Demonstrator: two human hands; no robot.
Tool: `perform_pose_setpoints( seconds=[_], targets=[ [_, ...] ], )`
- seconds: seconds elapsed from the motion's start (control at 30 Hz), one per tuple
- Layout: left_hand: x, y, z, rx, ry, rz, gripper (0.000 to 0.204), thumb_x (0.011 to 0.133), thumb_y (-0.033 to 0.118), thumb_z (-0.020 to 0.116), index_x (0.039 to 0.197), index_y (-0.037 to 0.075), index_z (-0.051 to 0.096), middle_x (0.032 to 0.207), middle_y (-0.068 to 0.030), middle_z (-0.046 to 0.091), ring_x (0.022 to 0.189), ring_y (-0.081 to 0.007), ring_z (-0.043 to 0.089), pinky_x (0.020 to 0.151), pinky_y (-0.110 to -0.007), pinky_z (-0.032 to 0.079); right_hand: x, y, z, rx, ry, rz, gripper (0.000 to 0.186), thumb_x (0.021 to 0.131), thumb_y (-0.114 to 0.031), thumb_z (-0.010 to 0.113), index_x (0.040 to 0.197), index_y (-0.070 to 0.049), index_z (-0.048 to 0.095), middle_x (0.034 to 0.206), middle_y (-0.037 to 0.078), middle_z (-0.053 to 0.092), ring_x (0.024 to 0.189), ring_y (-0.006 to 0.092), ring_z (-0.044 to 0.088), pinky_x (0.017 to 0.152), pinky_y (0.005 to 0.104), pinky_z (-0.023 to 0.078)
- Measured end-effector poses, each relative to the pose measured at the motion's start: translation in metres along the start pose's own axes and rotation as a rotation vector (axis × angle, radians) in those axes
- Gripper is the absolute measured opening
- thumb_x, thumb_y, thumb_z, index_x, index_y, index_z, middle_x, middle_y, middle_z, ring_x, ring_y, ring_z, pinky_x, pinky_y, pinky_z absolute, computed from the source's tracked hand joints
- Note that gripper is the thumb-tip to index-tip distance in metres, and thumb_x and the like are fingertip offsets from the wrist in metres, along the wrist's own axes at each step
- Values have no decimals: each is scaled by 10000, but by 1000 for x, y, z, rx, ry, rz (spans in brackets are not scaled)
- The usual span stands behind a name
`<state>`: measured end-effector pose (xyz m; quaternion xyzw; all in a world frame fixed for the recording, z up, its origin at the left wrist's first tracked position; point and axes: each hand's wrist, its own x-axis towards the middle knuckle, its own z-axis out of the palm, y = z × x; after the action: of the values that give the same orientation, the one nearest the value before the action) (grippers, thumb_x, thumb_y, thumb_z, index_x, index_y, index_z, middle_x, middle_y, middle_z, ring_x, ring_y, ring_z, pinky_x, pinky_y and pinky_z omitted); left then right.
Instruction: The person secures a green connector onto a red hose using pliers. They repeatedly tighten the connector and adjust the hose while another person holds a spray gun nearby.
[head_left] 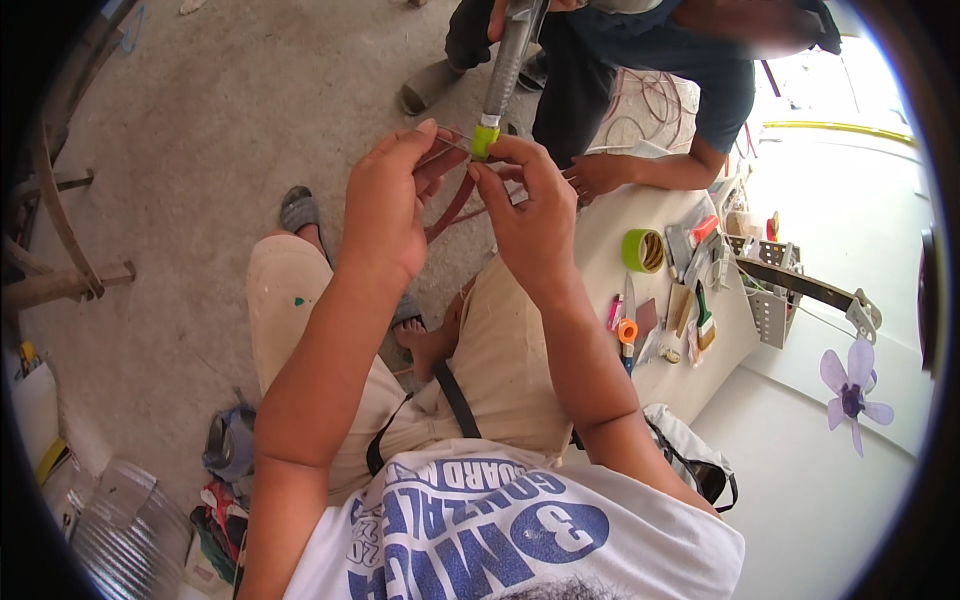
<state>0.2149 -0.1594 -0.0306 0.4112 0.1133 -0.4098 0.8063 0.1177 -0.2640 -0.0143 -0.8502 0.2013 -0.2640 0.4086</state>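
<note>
A grey cylindrical tool or pipe [505, 70] points down toward me from the top, with lime-green tape [486, 141] wrapped around its lower end. My left hand [393, 195] is closed in a pinch on a thin clear strand [455, 142] beside that end; whether it is tube or film I cannot tell. My right hand [525, 210] has thumb and index finger pinched at the lower edge of the green tape. A dark red hose [452, 212] hangs between my hands, its upper end partly hidden by my fingers.
A co-worker [690, 110] leans in from the top, forearm on the pale bench [690, 390] at my right, which carries a green tape roll [642, 250], brushes, scrapers and knives. A perforated metal bracket [772, 315], purple fan [855, 395], wooden frame [55, 210] and piled items [130, 520] surround me.
</note>
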Motion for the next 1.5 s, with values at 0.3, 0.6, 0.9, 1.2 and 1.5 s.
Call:
perform_pose_setpoints(
  seconds=[0.3, 0.6, 0.9, 1.2, 1.5],
  targets=[
    [-2, -2, -1, -205, -139, -47, 154, 944, 217, 663, 1026, 88, 644, 1037, -39, 678, 1032, -149, 611, 918, -322, 399, 2, 2, 3, -94, 37, -121, 117, 882, -1, 671, 996, -7, 649, 961, 150, 687, 830, 334, 674, 719, 362, 533],
    [3, 3, -9, -24, -388, -24, 319, 955, 279, 642, 1212, 95, 595, 1193, -35, 622, 1163, -159, 508, 969, -360, 384, 14, 16, -14, 286, -149, 192, 114, 937, -23, 631, 1044, 15, 633, 901, 107, 688, 822, 144, 682, 735, 283, 519],
    [5, -7, -8, 305, -397, 148, 372, 951, 115, 658, 1294, 34, 538, 1183, -59, 603, 1051, -151, 591, 926, -319, 483, 24, 18, -31, 277, -302, 200, 113, 921, -37, 646, 1007, 17, 598, 903, 124, 672, 832, 224, 677, 722, 348, 503],
    [-4, -32, 7, 433, -192, 514, 424, 915, 0, 689, 1301, -19, 515, 1137, -76, 608, 979, -115, 608, 861, -249, 501, 28, 11, -39, 0, -276, -107, 138, 888, 6, 622, 1020, 1, 582, 944, 168, 649, 883, 390, 625, 752, 425, 502],
    [-3, -45, 6, 684, -33, 816, 405, 891, 9, 712, 1264, -48, 565, 986, -101, 676, 801, -128, 652, 683, -270, 554, 21, 9, -38, -75, -269, -129, 136, 900, 22, 611, 1030, 0, 576, 958, 157, 653, 848, 374, 634, 740, 401, 510]
  ],
)
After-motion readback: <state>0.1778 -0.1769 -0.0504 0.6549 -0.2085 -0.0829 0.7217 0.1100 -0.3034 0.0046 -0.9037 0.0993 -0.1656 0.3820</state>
